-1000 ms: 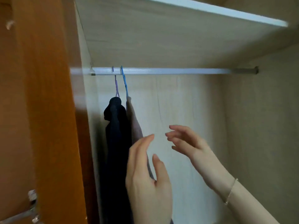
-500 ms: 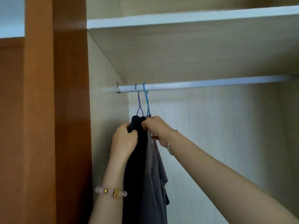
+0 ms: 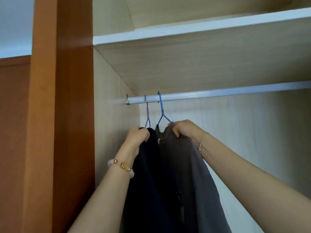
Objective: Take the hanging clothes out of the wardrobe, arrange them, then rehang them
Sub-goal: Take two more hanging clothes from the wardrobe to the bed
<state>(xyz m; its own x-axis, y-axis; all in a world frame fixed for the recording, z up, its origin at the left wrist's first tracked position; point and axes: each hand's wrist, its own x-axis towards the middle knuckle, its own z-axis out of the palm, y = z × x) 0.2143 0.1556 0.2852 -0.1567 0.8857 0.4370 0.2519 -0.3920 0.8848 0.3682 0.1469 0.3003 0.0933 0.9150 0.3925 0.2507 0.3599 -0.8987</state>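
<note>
I am looking up into the wardrobe [image 3: 114, 118], its orange door panel [image 3: 62, 115] on my left and a pale shelf [image 3: 202, 64] overhead. Under the shelf the metal rail [image 3: 218, 94] runs left to right across the whole opening.

Two garments hang at the rail's far left end, close to the side wall: a black one [image 3: 148, 182] nearest the wall and a grey one [image 3: 185, 174] touching it on the right. Each hangs straight down, its long axis vertical, with the lower ends out of view.

My left hand [image 3: 137, 137] is curled tightly round the top of the black garment, just under its hanger. My right hand [image 3: 185, 129] grips the grey garment's shoulder, fingers wrapped over the cloth.

The purple hanger [image 3: 147, 115] is nearly edge-on to me. The blue hanger [image 3: 161, 111] is turned more my way, its arms spreading down from the neck. Both hooks are on the rail.

There is a bead bracelet [image 3: 122, 166] on my left wrist and a thin chain [image 3: 200, 145] on my right.

As I judge it, the job has barely begun: nothing is out yet, and lifting off, arranging and rehanging all remain.
</note>
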